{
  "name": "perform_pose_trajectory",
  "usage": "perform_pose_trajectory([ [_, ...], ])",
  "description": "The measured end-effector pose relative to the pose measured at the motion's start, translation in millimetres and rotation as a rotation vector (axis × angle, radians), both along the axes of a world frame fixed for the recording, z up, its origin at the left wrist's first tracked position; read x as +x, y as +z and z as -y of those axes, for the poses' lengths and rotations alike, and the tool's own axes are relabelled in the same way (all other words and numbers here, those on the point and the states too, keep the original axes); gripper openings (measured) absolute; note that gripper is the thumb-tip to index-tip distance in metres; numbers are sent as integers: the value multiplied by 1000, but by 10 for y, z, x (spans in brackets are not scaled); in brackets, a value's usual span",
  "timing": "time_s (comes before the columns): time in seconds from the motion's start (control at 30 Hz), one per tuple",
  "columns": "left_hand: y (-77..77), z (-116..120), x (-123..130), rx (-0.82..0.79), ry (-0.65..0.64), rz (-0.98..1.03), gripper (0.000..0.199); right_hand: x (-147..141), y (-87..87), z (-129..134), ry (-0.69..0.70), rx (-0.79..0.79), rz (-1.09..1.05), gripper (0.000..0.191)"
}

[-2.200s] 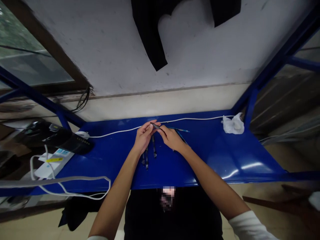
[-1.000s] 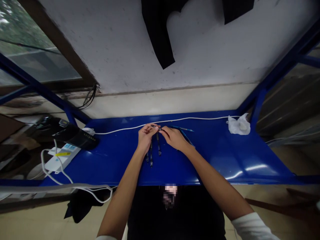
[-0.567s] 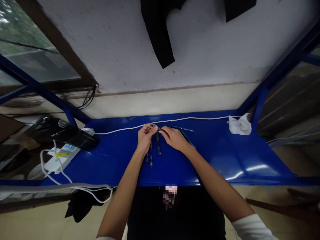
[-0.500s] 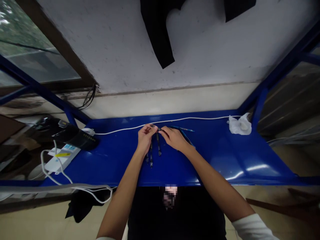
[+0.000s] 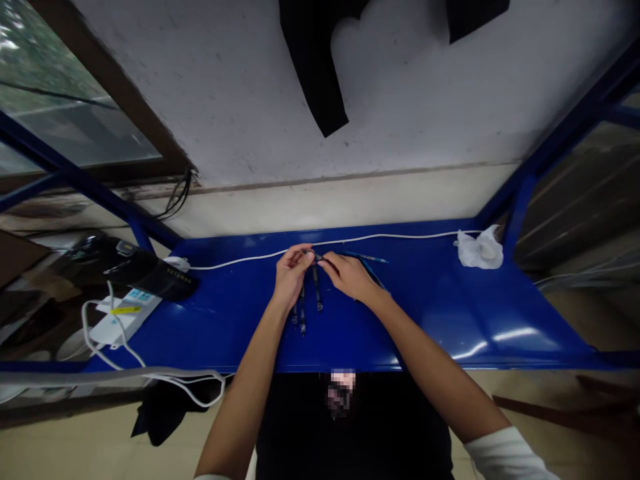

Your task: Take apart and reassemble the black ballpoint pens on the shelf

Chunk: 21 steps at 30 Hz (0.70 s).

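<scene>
Left hand (image 5: 292,275): thumb and fingers pinching a slim dark piece (image 5: 319,257).
Right hand (image 5: 350,273): fingers closed on its other end.
Slim dark piece: between both hands, partly hidden.
Three dark pens (image 5: 317,291): beside the left hand, towards the body.
Blue pens (image 5: 373,258): just beyond and beside the right hand.
White cable (image 5: 380,236): beyond both hands.
Crumpled white tissue (image 5: 479,251): well right.
Black bottle (image 5: 150,273): well left.

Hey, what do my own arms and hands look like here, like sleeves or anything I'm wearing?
Your left hand and right hand are ungloved, and both forearms are bare. A pale, whitish right sleeve shows near the elbow; only a sliver of a similar left sleeve appears.
</scene>
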<state>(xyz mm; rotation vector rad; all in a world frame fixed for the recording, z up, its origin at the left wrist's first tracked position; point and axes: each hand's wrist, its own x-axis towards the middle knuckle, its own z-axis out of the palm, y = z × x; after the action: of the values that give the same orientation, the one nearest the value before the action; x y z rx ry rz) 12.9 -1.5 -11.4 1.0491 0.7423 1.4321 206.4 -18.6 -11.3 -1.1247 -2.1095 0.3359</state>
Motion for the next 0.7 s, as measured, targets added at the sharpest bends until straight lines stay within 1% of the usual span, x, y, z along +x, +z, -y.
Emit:
perform_pose_trajectory([
  [0.1, 22, 23, 4, -7, -67, -8, 40, 12, 8, -3, -10, 2, -6, 30],
  [0.13, 24, 24, 6, -11, -58, -13, 38, 13, 10, -4, -13, 1, -6, 30],
  [0.23, 11, 7, 14, -23, 37, -18, 29, 4, 10, -3, 3, -8, -2, 31],
  [0.33, -4, -9, 21, -21, 93, -9, 31, -9, 4, -1, 32, -16, -4, 31],
  [0.47, 17, 15, 41, -17, 96, -9, 34, -6, 17, 5, 40, -18, -7, 31],
  [0.6, 48, 43, 59, -20, 31, -16, 39, 5, 40, 14, 33, -11, -1, 33],
  [0.63, 49, 40, 57, -21, 36, -11, 41, 6, 41, 15, 35, -11, 2, 33],
  [0.7, 38, 20, 42, -24, 88, 6, 43, 5, 33, 15, 40, -15, 8, 34],
])
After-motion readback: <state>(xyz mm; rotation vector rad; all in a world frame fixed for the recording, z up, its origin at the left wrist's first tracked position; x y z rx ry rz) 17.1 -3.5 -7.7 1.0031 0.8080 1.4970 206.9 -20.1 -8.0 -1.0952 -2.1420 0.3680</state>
